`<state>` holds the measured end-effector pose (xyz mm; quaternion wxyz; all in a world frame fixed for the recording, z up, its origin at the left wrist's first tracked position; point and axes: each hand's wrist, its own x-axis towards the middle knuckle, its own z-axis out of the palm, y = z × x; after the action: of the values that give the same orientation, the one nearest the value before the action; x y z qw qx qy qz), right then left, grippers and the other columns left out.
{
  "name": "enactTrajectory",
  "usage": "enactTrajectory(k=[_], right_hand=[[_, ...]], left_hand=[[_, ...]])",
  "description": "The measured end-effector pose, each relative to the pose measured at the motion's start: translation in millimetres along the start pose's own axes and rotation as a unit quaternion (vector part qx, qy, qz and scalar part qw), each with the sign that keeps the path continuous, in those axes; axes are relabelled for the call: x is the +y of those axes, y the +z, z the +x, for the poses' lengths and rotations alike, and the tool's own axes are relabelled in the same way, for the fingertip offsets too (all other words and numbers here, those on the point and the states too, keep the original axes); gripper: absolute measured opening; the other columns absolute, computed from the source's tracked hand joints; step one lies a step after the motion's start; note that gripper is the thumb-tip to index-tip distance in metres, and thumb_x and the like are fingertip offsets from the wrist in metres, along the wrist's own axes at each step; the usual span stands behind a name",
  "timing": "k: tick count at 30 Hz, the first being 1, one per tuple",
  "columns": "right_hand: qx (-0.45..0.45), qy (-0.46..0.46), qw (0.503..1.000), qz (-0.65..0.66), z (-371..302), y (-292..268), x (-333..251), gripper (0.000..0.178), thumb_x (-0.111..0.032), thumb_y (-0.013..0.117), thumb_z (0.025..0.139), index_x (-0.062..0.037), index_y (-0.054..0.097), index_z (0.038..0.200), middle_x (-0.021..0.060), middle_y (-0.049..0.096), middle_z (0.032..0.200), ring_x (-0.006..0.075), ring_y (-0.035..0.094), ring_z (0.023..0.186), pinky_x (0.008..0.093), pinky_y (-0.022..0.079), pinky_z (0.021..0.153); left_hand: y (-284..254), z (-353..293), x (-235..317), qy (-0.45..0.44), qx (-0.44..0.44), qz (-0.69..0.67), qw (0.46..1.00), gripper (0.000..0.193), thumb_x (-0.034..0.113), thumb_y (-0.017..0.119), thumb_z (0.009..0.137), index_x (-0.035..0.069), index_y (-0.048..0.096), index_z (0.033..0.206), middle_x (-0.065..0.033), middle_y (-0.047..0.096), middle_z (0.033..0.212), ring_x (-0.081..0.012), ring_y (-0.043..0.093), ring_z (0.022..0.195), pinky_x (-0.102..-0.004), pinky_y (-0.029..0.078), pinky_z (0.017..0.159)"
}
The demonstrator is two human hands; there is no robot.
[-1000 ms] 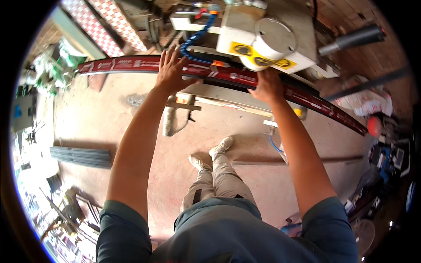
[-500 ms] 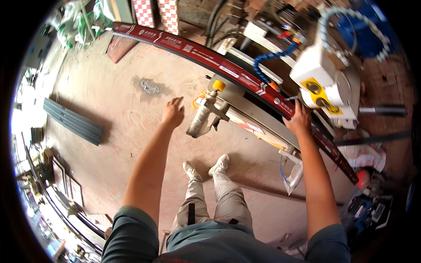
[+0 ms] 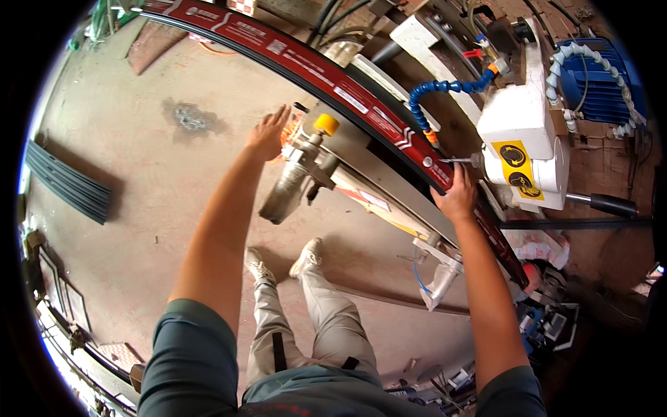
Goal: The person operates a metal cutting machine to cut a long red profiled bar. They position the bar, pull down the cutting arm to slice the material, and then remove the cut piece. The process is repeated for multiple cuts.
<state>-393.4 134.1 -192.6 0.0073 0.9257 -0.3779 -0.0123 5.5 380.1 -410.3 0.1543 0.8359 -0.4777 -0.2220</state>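
A long dark profile bar (image 3: 306, 66) covered in red printed film lies across a machine bed (image 3: 361, 147), running from the upper left to the lower right. My right hand (image 3: 456, 197) grips the bar close to a thin drill-like bit (image 3: 455, 160), its fingers over the far edge. My left hand (image 3: 267, 134) is empty, its fingers stretched toward the bar but apart from it. Just beside that hand are a metal clamp cylinder (image 3: 286, 186) with a yellow round pad (image 3: 326, 125) and some orange coiled cord (image 3: 290, 132).
Right of the bar stands a white machine head (image 3: 517, 118) with yellow stickers and a black-gripped lever (image 3: 611, 204). A blue segmented hose (image 3: 431, 89) arches over the bar's far side. A second clamp (image 3: 439, 272) juts out near my right forearm. Grey strips (image 3: 69, 182) lie on the floor at left.
My left hand has reached up and closer to the bar and the clamp. The right hand still grips the bar. The whole view has shifted, bringing more of the machine into sight.
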Motion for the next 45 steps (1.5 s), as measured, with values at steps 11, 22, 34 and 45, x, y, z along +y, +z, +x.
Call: enactTrajectory(k=[11, 22, 34, 45], right_hand=[[0.009, -0.014, 1.000, -0.022, 0.1, 2.8, 0.5, 0.095, -0.037, 0.089, 0.067, -0.0017, 0.046, 0.143, 0.0255, 0.054, 0.144, 0.0433, 0.052, 0.132, 0.0494, 0.042, 0.113], [-0.004, -0.011, 1.000, -0.022, -0.1, -0.4, 1.6, 0.096, -0.036, 0.090, 0.068, -0.0020, 0.045, 0.145, 0.0256, 0.054, 0.144, 0.0425, 0.052, 0.132, 0.0482, 0.043, 0.113], [0.035, -0.029, 0.999, 0.009, -0.9, 7.0, 6.7, 0.083, -0.030, 0.086, 0.069, 0.0001, 0.051, 0.138, 0.0274, 0.058, 0.134, 0.0475, 0.054, 0.126, 0.0537, 0.043, 0.109], [0.062, -0.082, 0.995, -0.007, -5.5, 1.2, 0.9, 0.072, -0.029, 0.082, 0.078, 0.0003, 0.051, 0.137, 0.0260, 0.062, 0.123, 0.0488, 0.060, 0.112, 0.0533, 0.050, 0.095]], left_hand=[[43.0, 26.5, -4.8, 0.021, 0.062, 0.027, 0.998, 0.100, 0.002, 0.071, 0.077, 0.013, 0.023, 0.164, -0.0042, 0.025, 0.170, -0.0318, 0.038, 0.148, -0.0446, 0.042, 0.117], [-1.9, 35.1, 1.5, 0.044, -0.065, 0.029, 0.997, 0.107, 0.007, 0.073, 0.079, 0.021, 0.014, 0.167, -0.0088, 0.018, 0.172, -0.0322, 0.029, 0.154, -0.0426, 0.032, 0.124], [-10.3, 26.5, 12.6, 0.057, -0.040, 0.047, 0.996, 0.106, -0.005, 0.064, 0.073, 0.014, 0.016, 0.166, -0.0060, 0.011, 0.174, -0.0287, 0.020, 0.158, -0.0436, 0.035, 0.123], [-1.0, 43.0, 25.2, -0.052, -0.012, -0.377, 0.925, 0.092, -0.008, 0.045, 0.075, 0.015, 0.032, 0.162, -0.0265, 0.056, 0.146, -0.0409, 0.052, 0.137, -0.0431, 0.043, 0.114]])
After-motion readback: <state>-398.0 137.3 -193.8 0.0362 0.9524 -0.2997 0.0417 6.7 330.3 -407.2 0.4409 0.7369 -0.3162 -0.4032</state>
